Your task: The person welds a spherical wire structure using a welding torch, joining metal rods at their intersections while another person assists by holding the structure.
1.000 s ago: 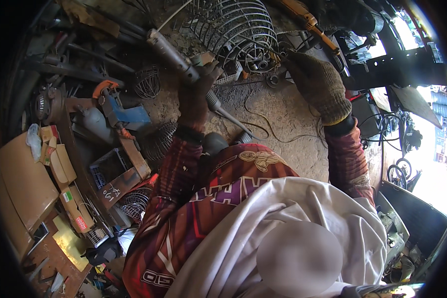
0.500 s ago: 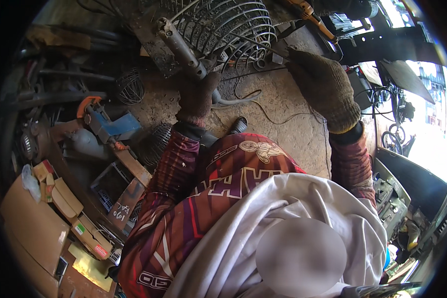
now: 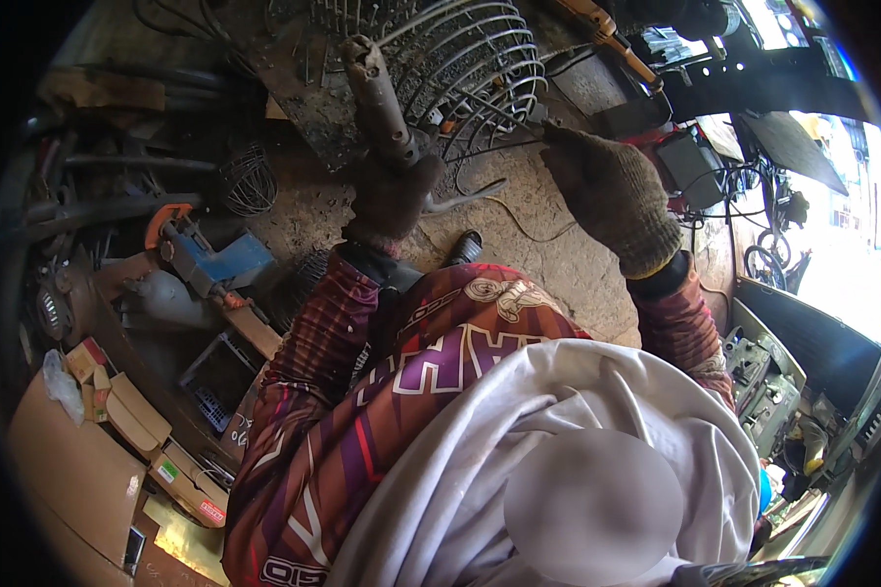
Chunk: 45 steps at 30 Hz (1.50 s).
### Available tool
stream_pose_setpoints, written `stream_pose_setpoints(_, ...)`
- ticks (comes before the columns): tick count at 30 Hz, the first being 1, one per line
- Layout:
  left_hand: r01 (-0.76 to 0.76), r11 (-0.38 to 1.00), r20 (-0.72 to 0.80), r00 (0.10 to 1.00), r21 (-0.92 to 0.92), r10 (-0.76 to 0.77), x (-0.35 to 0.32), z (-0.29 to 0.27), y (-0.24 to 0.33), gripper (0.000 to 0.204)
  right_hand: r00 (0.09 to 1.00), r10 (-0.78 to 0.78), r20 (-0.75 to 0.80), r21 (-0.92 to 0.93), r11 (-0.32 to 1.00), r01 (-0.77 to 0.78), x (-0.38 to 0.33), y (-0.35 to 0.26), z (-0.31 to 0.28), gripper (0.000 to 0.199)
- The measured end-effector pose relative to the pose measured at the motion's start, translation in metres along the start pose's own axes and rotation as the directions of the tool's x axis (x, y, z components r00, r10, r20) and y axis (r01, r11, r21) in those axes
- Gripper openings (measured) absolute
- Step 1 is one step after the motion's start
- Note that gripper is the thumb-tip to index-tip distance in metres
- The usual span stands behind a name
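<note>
My left hand [image 3: 390,201], in a dark knitted work glove, is closed round the lower part of a grey metal pipe [image 3: 375,103]. Holes are cut through the pipe, and its jagged upper end tilts away from me. To the right, my gloved right hand [image 3: 612,191] has its fingers pinched together on a thin metal rod [image 3: 504,147] that points left toward the pipe. Just beyond both hands stands a round cage of bent metal bars [image 3: 480,49]; how the rod lies against it cannot be made out.
A blue and orange clamp-like tool [image 3: 220,259] sits at the left, above cardboard boxes [image 3: 83,460]. Wire coils [image 3: 250,181] lie near it. A yellowish cable [image 3: 524,230] crosses the concrete floor [image 3: 578,284]. At the right stands an open metal case [image 3: 803,323].
The pipe's upper end has swung right and stands more upright, with my left hand still round it. My right hand has come a little left with the rod.
</note>
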State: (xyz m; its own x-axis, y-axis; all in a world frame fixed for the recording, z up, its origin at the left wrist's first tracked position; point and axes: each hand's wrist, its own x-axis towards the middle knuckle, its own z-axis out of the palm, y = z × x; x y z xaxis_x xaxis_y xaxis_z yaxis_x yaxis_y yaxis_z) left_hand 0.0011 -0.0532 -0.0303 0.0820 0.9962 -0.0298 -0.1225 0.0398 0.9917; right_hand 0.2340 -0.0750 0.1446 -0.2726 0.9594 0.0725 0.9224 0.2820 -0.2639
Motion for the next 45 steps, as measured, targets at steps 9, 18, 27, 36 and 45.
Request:
stream_pose_setpoints(9, 0.039, 0.999, 0.012, 0.999, 0.034, -0.039, -0.001, 0.002, 0.017, 0.033, 0.996, -0.065, -0.055, 0.079, 0.994, 0.070, -0.007, 0.013, 0.028, 0.033)
stream_pose_setpoints(18, 0.046, 0.998, 0.023, 0.999, 0.037, -0.047, 0.001, 0.000, 0.005, 0.026, 0.999, -0.032, -0.036, 0.136, 0.990, 0.037, -0.009, 0.013, 0.030, 0.036)
stream_pose_setpoints(27, 0.044, 0.997, 0.062, 0.997, -0.056, -0.040, 0.000, -0.001, 0.001, 0.028, 1.000, 0.010, -0.015, 0.138, 0.990, -0.008, -0.009, 0.007, 0.031, 0.035)
stream_pose_setpoints(36, 0.074, 0.997, 0.028, 0.997, -0.024, -0.073, -0.003, 0.002, 0.007, 0.027, 0.997, 0.035, -0.062, 0.217, 0.976, -0.021, -0.015, 0.008, 0.049, 0.037)
stream_pose_setpoints(45, 0.105, 0.989, 0.008, 0.994, -0.105, -0.104, 0.000, -0.001, 0.014, 0.031, 0.986, -0.033, -0.161, 0.301, 0.950, 0.081, -0.015, 0.021, 0.067, 0.037)
